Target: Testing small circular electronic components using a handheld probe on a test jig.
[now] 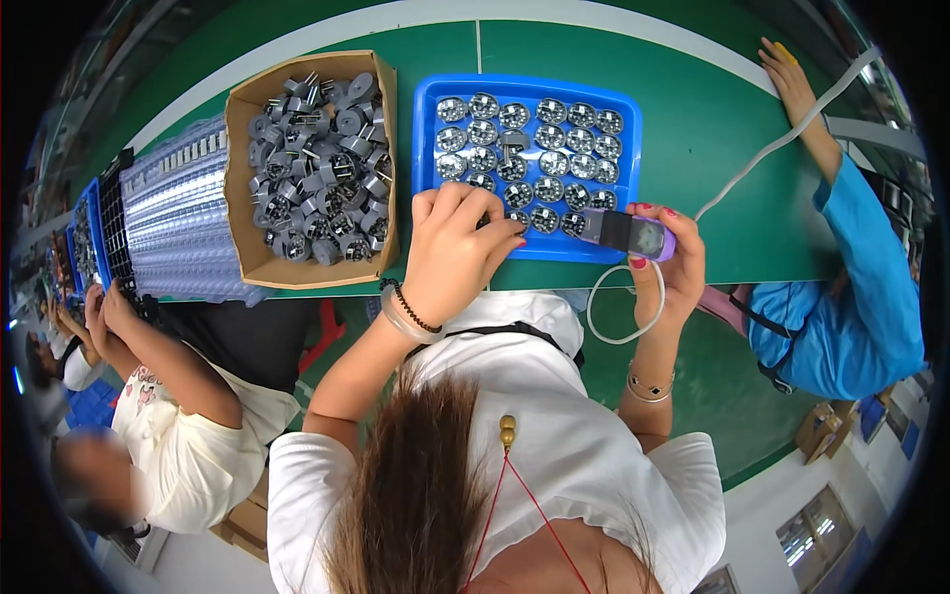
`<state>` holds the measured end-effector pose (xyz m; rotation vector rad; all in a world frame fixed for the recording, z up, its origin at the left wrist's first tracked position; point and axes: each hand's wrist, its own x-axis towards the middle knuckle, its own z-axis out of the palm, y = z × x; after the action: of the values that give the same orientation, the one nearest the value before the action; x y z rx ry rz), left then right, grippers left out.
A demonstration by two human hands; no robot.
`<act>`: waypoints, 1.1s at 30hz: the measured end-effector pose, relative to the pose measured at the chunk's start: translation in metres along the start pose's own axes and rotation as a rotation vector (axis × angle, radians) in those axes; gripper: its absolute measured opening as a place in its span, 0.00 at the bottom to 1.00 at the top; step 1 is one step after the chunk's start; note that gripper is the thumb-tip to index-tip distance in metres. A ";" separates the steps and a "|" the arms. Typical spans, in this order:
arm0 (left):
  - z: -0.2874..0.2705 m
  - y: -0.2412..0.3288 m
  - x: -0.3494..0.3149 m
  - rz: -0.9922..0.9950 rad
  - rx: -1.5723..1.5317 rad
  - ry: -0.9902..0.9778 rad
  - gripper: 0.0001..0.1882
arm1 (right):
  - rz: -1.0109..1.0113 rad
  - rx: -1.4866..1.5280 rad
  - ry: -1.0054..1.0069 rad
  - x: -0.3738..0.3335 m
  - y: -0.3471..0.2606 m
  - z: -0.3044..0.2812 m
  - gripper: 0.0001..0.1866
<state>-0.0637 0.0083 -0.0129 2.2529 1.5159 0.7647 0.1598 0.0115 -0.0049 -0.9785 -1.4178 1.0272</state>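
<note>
Holding pale-marked purple device

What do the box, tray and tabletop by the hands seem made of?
Box: probably cardboard; matte brown, thin folded walls. Tray: likely plastic; smooth, bright blue, with rounded, moulded-looking corners. Tabletop: perhaps a rubber or vinyl covering; flat, even green, though the look leaves that open.
</note>
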 end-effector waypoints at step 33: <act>-0.007 -0.002 0.013 -0.020 0.106 0.079 0.07 | -0.079 -0.155 0.055 0.006 0.011 0.011 0.23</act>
<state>-0.0653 0.0208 -0.0051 2.3046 1.6488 0.7945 0.1482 0.0197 -0.0144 -1.0462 -1.4946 0.8366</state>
